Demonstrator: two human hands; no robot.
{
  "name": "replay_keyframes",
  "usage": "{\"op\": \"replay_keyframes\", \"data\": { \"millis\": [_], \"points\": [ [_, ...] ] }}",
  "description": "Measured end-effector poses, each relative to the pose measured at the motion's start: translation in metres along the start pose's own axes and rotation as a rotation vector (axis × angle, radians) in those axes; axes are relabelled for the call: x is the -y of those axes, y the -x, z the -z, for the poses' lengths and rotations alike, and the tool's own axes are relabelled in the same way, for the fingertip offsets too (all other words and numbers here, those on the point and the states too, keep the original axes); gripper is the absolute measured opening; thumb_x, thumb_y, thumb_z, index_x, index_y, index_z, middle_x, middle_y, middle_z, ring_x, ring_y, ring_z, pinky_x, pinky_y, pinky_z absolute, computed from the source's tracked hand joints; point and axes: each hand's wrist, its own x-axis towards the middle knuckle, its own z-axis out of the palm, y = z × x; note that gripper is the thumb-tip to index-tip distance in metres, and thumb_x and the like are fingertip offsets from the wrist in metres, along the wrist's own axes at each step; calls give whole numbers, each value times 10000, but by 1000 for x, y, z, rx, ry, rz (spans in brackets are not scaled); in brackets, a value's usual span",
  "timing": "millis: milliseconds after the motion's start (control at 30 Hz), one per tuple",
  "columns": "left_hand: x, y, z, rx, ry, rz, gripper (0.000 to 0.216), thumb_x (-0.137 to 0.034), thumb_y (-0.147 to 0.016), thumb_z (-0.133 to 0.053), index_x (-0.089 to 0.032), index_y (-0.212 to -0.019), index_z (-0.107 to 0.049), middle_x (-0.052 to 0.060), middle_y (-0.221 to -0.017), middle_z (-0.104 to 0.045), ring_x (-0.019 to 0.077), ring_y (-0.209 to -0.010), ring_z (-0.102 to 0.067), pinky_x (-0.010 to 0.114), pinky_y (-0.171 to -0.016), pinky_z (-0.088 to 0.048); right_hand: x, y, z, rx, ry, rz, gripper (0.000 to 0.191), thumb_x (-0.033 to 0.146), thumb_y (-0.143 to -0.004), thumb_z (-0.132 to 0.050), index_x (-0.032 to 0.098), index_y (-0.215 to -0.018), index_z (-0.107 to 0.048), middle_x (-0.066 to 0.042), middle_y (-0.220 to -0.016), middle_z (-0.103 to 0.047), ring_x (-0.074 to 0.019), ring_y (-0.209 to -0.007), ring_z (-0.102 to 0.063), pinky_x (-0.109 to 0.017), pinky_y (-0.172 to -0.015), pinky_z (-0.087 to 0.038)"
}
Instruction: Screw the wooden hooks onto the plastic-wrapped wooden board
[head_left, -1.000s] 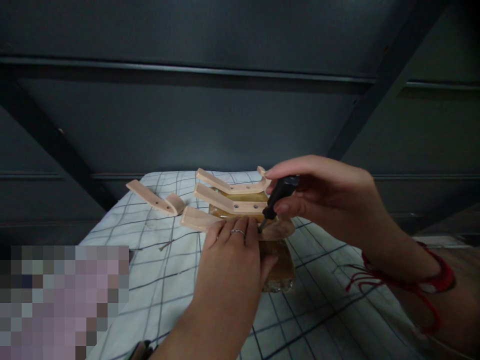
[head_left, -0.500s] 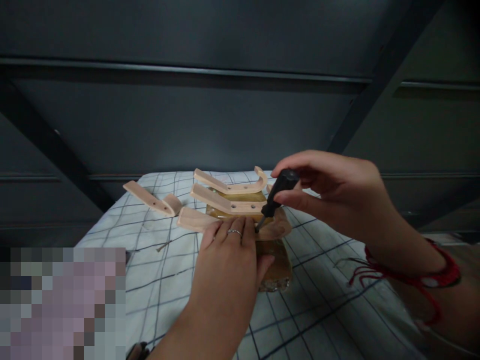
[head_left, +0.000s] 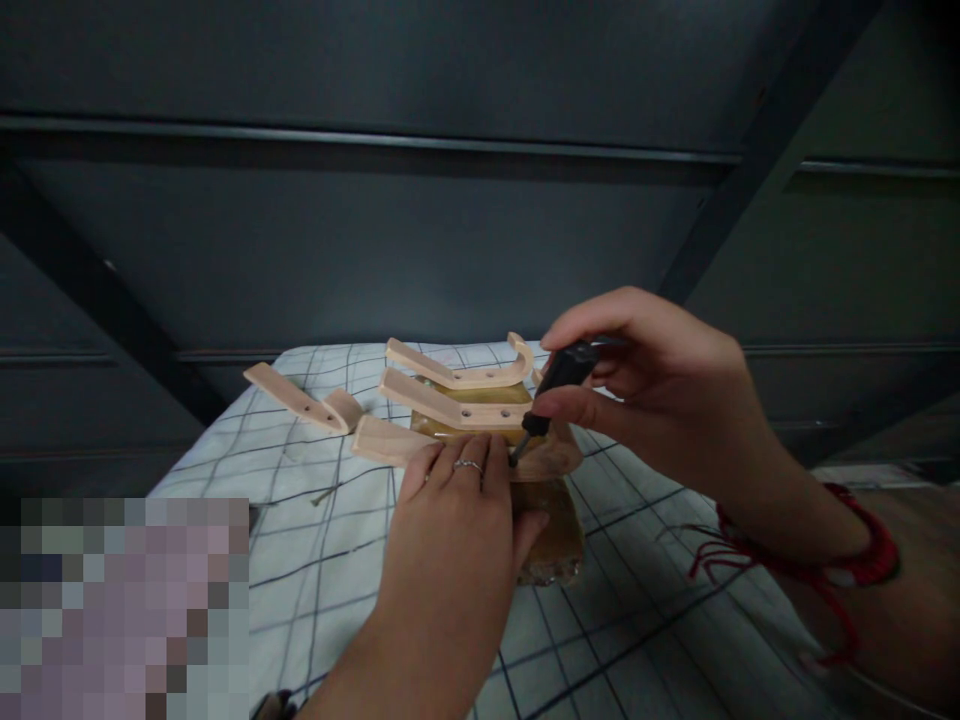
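My right hand [head_left: 660,390] is closed round the black handle of a small screwdriver [head_left: 553,385]. Its tip points down at a curved wooden hook [head_left: 390,442] just beyond my left fingers. My left hand [head_left: 457,545] lies flat with fingers together, pressing that hook down onto a brown wooden board [head_left: 559,530]. A ring sits on one left finger. Two more wooden hooks [head_left: 450,400] lie on the board behind, each with small screw holes.
A loose wooden hook [head_left: 300,398] lies to the left on the white checked cloth [head_left: 322,540]. A small screw [head_left: 326,492] rests on the cloth near it. A dark panelled wall rises behind. A blurred patch covers the lower left corner.
My right hand has turned slightly on the screwdriver handle and its fingers have shifted. My left hand and the hooks stay where they were.
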Motion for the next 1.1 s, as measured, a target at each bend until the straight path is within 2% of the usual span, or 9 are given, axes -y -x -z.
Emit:
{"op": "replay_keyframes", "data": {
  "millis": [100,233,300,433,600,800,900,967,1100],
  "points": [
    [1,1,-1,-2,-7,-3,487,-359,-801,-557,-80,-1196,-499,139,-1200,-568,282,-1107,-512,464,-958,-349,-3,-2,8,111,83,89,162,303,-781,-617,221,-922,-620,1,-852,-643,-108,-635,-568,-255,-560,-455],
    [1,2,-2,-3,-10,-3,501,-367,-805,-550,-70,-1205,-494,144,-1216,-559,283,-1126,-502,459,-973,-336,-5,-2,16,224,135,139,298,246,-854,-512,180,-1140,-559,-55,-1008,-648,-142,-816,-606,-264,-657,-480],
    [1,2,-2,-2,-8,-2,499,-367,-806,-550,-70,-1204,-495,142,-1218,-558,281,-1129,-500,456,-976,-334,-5,-1,16,213,109,117,282,228,-847,-519,180,-1121,-568,-52,-1022,-651,-139,-827,-613,-257,-669,-483],
    [1,1,-2,-15,-17,-7,461,-356,-806,-553,-74,-1169,-517,143,-1189,-575,281,-1113,-511,459,-966,-341,-4,-1,11,147,65,53,190,266,-797,-588,202,-975,-607,8,-784,-657,-107,-622,-586,-235,-556,-454],
    [0,1,1,3,-1,0,431,-343,-805,-555,-76,-1143,-535,143,-1166,-585,282,-1106,-511,465,-969,-338,0,1,4,96,4,-40,177,331,-726,-660,193,-750,-552,41,-596,-549,-107,-557,-526,-237,-496,-421],
    [-1,0,1,12,29,10,390,-323,-812,-544,-111,-1139,-549,114,-1155,-592,272,-1126,-495,468,-987,-321,9,5,-8,41,-70,-137,234,323,-717,-648,215,-682,-443,33,-607,-491,-127,-616,-531,-244,-495,-416],
    [0,0,1,25,24,10,409,-327,-815,-539,-102,-1156,-539,122,-1177,-579,273,-1135,-487,469,-994,-317,10,5,-9,23,-66,-157,222,294,-717,-648,222,-716,-438,51,-599,-474,-88,-480,-470,-230,-395,-350],
    [0,0,0,36,21,21,436,-335,-812,-544,-96,-1176,-525,124,-1201,-566,275,-1136,-487,471,-997,-316,8,4,-8,-11,-26,-110,193,257,-734,-639,222,-799,-460,53,-630,-488,-83,-457,-452,-235,-398,-366],
    [0,1,0,25,7,24,480,-353,-806,-551,-89,-1204,-504,127,-1220,-554,279,-1136,-487,474,-996,-324,2,0,-1,35,130,77,138,261,-778,-616,192,-887,-568,6,-751,-613,-118,-615,-556,-249,-535,-446]
  ]
}}
